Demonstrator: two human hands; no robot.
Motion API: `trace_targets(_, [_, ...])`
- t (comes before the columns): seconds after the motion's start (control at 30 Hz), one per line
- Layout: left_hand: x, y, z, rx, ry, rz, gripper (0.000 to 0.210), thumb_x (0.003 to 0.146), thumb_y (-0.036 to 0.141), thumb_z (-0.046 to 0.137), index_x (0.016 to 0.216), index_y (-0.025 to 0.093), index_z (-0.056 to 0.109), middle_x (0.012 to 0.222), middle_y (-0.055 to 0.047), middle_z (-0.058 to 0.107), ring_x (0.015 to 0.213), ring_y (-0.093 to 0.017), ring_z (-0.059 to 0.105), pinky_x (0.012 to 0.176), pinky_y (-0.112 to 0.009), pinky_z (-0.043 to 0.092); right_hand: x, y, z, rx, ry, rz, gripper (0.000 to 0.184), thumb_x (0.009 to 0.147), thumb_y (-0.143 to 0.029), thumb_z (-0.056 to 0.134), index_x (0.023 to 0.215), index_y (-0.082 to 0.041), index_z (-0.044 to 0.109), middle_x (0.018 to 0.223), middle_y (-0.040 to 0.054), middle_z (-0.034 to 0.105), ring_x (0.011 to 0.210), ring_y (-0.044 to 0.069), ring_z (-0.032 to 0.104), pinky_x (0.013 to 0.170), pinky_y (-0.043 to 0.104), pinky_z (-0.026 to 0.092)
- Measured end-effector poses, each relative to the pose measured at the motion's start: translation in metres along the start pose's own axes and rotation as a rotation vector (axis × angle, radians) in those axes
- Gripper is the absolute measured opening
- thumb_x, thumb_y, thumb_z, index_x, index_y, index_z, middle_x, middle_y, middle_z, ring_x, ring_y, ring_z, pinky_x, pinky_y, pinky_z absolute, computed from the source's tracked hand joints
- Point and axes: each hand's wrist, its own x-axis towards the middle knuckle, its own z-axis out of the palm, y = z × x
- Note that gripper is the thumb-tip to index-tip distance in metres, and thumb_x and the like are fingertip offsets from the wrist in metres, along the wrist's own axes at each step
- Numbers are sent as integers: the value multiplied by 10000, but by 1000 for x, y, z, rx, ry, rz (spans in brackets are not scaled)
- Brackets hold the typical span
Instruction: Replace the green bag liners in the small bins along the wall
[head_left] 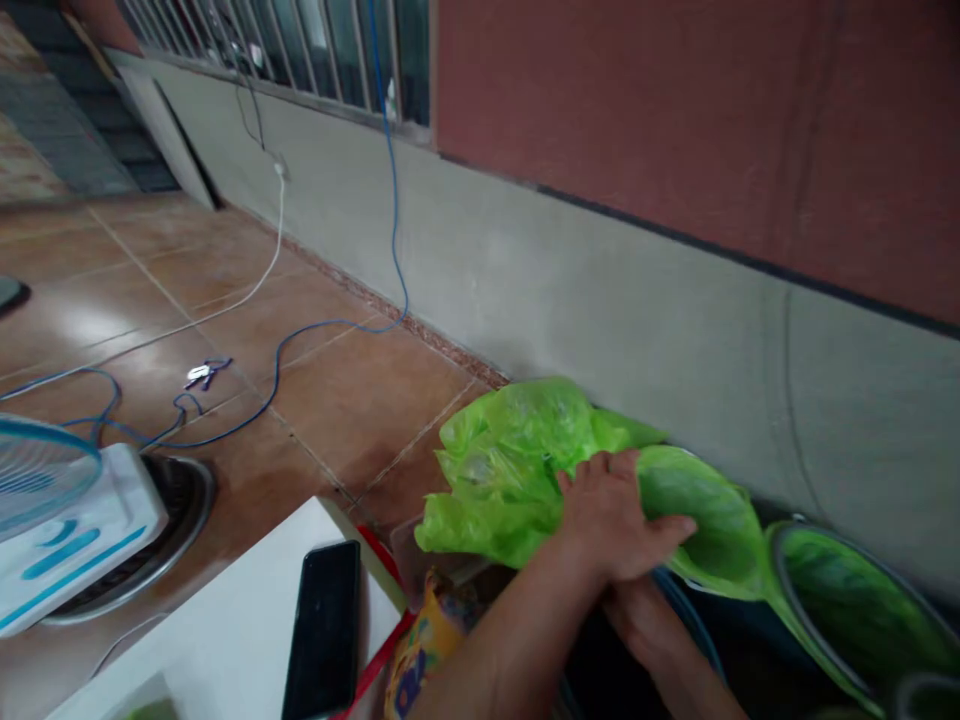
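My left hand reaches across a pile of crumpled lime-green plastic bags, thumb spread to the right and fingers apart. Its fingertips bend out of sight at the edge of the bags. My right hand lies beneath the left one at the wrist, and its fingers are hidden. Just right of the left thumb is a round opening lined with a green plastic bag. Farther right stands a second container with a grey rim, also lined in green.
A black phone lies on a white box top, beside a yellow printed packet. A white and blue fan stands at left. A blue cable and keys lie on the tiles. A grey wall runs behind the bags.
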Motion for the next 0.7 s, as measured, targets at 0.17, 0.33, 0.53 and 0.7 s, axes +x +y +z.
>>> trace_targets(0.17, [-8, -10, 8, 62, -426, 119, 890, 615, 610, 753, 1352, 151, 557, 1317, -195, 599, 1197, -414, 550, 1042, -542, 401, -44, -68, -79, 268, 177, 42, 305, 608, -306, 869, 873, -236, 738, 827, 9, 719, 731, 153, 651, 600, 239, 525])
trace_targets(0.33, [-20, -7, 46, -231, -670, 179, 296, 702, 398, 702, 875, 160, 736, 825, -68, 728, 763, -231, 660, 748, -345, 526, -82, -117, -119, 325, 382, -251, 430, 637, -299, 843, 1048, -261, 722, 971, 13, 726, 674, 99, 606, 590, 210, 509])
trace_targets(0.53, [-41, 8, 88, -800, -516, -185, 510, 710, 548, 732, 1015, 141, 694, 936, -89, 740, 787, -205, 680, 741, -323, 537, -137, -78, -114, 139, 617, -317, 451, 735, -499, 745, 1113, -258, 701, 1171, 70, 704, 936, 197, 668, 734, 293, 536])
trace_targets(0.7, [-65, 18, 111, -811, -700, -189, 581, 691, 607, 744, 1022, 131, 710, 952, -102, 747, 862, -222, 690, 849, -353, 524, -158, -48, -96, -26, 572, -393, 470, 683, -522, 774, 1044, -226, 720, 1050, 70, 744, 929, 242, 681, 815, 361, 536])
